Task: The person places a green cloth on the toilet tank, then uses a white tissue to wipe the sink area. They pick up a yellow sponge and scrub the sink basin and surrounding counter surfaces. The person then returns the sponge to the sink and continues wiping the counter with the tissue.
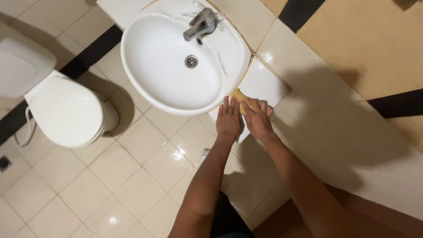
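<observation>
Your left hand [229, 120] lies flat, fingers straight, on a yellow cloth [239, 95] that your right hand [257, 118] grips, pressed against the tiled wall [264, 81] just beside the white sink [145, 57] rim's edge, both palms bearing down for scrubbing pressure.

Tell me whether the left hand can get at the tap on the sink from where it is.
Probably yes: the left hand lies by the sink rim, and the open basin between it and the tap holds nothing in the way.
</observation>
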